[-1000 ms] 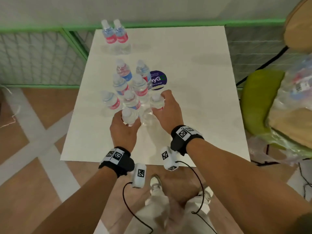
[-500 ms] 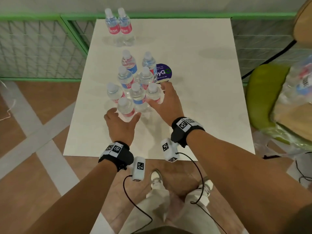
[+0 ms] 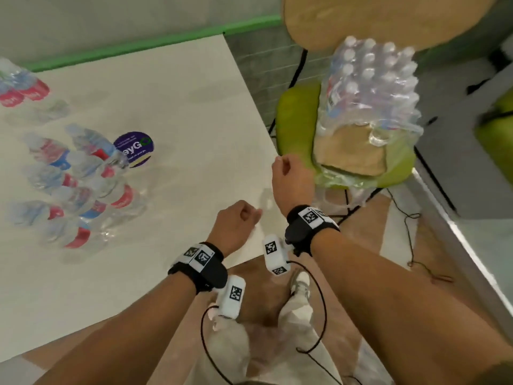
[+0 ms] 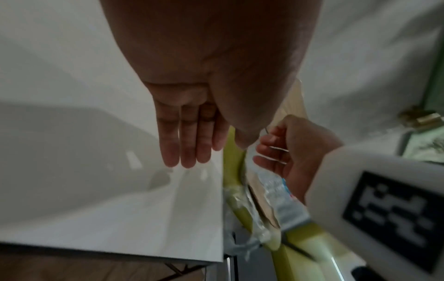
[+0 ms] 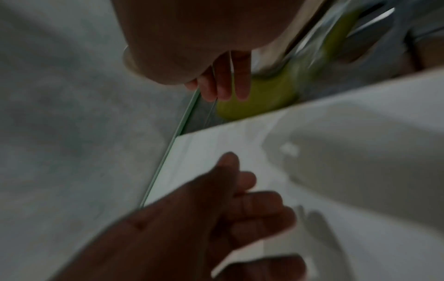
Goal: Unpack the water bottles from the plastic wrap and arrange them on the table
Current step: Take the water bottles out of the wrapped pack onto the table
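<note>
Several unpacked water bottles (image 3: 80,187) with red and blue labels stand grouped on the left of the white table (image 3: 180,107); two more bottles (image 3: 19,87) stand at the far left. A plastic-wrapped pack of bottles (image 3: 369,87) sits on a green chair (image 3: 294,118) right of the table. My left hand (image 3: 244,215) hovers empty over the table's near right corner, its fingers (image 4: 185,140) fairly straight. My right hand (image 3: 283,168) hangs empty over the table's right edge, fingers loosely curled, a short way from the pack.
A round purple sticker (image 3: 134,148) lies on the table beside the bottles. A wooden chair back (image 3: 374,20) rises behind the pack. Loose plastic wrap (image 3: 344,179) hangs off the chair seat. A grey ledge (image 3: 458,218) runs along the right, with cables on the floor.
Both hands have let go of the bottles in the group and drawn back to the right, towards the table's right edge. The head view has swung right onto the pack on the chair.
</note>
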`<move>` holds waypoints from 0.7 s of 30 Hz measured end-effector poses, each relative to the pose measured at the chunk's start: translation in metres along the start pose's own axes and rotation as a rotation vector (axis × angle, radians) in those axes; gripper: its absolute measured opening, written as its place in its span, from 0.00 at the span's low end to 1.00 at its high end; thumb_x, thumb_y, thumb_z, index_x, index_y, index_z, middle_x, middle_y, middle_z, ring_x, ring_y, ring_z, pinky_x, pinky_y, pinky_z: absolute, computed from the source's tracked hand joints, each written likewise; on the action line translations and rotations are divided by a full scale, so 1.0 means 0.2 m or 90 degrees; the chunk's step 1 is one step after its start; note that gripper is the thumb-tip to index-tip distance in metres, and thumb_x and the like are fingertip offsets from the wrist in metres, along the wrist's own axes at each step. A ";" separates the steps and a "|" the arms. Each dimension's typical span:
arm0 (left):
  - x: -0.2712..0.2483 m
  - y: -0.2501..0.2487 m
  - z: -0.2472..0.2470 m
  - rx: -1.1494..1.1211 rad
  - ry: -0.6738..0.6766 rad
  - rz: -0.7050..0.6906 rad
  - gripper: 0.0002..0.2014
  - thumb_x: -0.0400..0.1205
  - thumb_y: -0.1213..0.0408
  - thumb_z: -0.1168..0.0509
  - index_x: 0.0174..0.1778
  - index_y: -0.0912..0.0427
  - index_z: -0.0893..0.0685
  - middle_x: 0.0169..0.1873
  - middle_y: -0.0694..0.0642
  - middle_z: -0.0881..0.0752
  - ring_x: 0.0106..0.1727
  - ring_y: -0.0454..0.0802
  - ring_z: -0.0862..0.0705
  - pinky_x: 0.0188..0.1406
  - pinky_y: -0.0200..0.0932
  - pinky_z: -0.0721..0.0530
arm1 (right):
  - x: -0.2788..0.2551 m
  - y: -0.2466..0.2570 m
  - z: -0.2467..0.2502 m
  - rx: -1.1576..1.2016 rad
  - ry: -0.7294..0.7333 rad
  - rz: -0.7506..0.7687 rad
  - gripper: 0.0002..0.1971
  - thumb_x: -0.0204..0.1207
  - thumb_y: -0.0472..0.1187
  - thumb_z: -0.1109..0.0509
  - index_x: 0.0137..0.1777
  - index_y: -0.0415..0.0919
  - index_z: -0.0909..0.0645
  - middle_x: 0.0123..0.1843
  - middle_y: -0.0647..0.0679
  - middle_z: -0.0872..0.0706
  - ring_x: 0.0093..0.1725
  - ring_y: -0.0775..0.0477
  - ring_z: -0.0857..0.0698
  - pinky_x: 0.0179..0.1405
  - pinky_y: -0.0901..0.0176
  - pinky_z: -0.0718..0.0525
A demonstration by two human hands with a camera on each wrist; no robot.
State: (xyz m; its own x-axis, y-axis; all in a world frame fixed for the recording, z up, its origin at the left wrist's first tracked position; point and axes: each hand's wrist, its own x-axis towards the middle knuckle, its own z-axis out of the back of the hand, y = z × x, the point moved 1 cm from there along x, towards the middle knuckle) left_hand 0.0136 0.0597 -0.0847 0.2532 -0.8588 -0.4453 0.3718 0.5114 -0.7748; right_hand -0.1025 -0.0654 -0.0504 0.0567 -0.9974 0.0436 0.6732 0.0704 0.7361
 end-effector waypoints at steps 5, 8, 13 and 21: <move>0.31 -0.55 -0.39 0.067 0.055 -0.155 0.10 0.85 0.56 0.36 0.58 0.54 0.13 0.49 0.49 0.10 0.48 0.45 0.14 0.47 0.36 0.22 | 0.29 -0.39 0.43 -0.045 -0.085 -0.111 0.10 0.82 0.48 0.38 0.40 0.46 0.26 0.33 0.50 0.18 0.33 0.43 0.20 0.33 0.55 0.23; 0.49 -0.82 -0.59 0.060 0.059 -0.190 0.13 0.87 0.60 0.38 0.65 0.57 0.16 0.58 0.52 0.12 0.57 0.46 0.15 0.53 0.33 0.24 | 0.48 -0.56 0.62 -0.054 -0.089 -0.128 0.12 0.81 0.48 0.38 0.40 0.42 0.22 0.35 0.47 0.15 0.35 0.42 0.18 0.35 0.53 0.21; 0.72 -1.14 -0.76 0.056 0.008 -0.190 0.15 0.87 0.66 0.40 0.69 0.62 0.21 0.64 0.64 0.16 0.62 0.57 0.17 0.63 0.45 0.22 | 0.74 -0.73 0.75 -0.050 -0.007 -0.159 0.18 0.80 0.47 0.36 0.65 0.39 0.20 0.50 0.43 0.11 0.49 0.41 0.13 0.45 0.53 0.17; 1.03 -1.22 -0.84 0.184 -0.202 -0.114 0.22 0.87 0.53 0.38 0.38 0.69 0.14 0.36 0.65 0.13 0.40 0.61 0.15 0.41 0.49 0.23 | 0.98 -0.87 0.76 -0.103 0.082 -0.176 0.26 0.84 0.51 0.35 0.69 0.26 0.25 0.63 0.34 0.15 0.63 0.35 0.17 0.54 0.53 0.21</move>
State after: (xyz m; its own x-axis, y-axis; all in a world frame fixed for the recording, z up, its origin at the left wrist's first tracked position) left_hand -0.1742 -0.2472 -0.0629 0.4064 -0.9056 -0.1210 0.6571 0.3817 -0.6500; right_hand -0.3204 -0.2754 -0.0675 -0.0580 -0.9700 -0.2360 0.7840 -0.1906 0.5908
